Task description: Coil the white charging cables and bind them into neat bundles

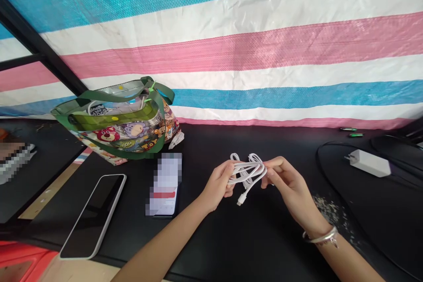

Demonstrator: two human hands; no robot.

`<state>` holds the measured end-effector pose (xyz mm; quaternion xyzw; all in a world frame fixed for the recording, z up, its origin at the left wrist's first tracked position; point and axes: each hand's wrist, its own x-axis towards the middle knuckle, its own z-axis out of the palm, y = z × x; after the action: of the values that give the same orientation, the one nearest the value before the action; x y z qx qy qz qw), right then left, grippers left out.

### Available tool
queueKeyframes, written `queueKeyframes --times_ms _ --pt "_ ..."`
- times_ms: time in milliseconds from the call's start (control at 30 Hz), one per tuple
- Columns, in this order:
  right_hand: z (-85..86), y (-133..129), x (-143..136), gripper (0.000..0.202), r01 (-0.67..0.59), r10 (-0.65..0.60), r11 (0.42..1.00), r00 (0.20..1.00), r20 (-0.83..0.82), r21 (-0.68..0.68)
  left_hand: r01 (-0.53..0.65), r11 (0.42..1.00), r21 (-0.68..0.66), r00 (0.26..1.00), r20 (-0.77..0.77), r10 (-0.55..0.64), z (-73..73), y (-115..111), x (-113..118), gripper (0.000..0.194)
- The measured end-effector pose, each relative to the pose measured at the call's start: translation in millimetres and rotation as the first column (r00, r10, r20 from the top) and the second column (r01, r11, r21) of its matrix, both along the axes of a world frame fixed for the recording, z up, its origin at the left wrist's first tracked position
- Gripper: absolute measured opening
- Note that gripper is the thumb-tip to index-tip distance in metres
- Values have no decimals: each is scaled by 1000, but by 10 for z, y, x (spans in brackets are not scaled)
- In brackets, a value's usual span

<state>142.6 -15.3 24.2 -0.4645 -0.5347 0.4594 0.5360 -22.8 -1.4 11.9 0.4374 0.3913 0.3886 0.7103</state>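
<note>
A white charging cable [247, 171], gathered into loose loops, is held between both hands above the black table. My left hand [218, 183] pinches the left end of the loops. At the right end, the fingers of my right hand [286, 183] close on the bundle. One plug of the cable hangs down between the hands, its metal tip pointing toward me. To the left lies a phone with a lit screen [165, 185], partly blurred out. Farther left is a phone in a white case [94, 216], its screen dark.
A cartoon-print bag [132, 130] with green handles stands at the back left. On the right are a white power adapter [370, 163], a black cord [325, 180], scattered crumbs [333, 216] and two small green items [355, 135]. A striped sheet [247, 53] hangs behind.
</note>
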Motion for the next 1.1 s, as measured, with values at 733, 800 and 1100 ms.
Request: queueKeyframes --times_ms 733,800,1100 --pt "5 -42 -58 33 -131 54 961 953 -299 -244 -65 944 323 954 -256 153 -44 -15 -14 46" --pt "-22 -49 -55 33 -152 73 957 952 -298 -249 -84 937 339 948 -264 180 -50 -12 -21 44" --pt "-86 -39 -79 35 -189 60 944 906 -420 -271 -21 901 433 862 -449 235 -42 -49 -13 37"
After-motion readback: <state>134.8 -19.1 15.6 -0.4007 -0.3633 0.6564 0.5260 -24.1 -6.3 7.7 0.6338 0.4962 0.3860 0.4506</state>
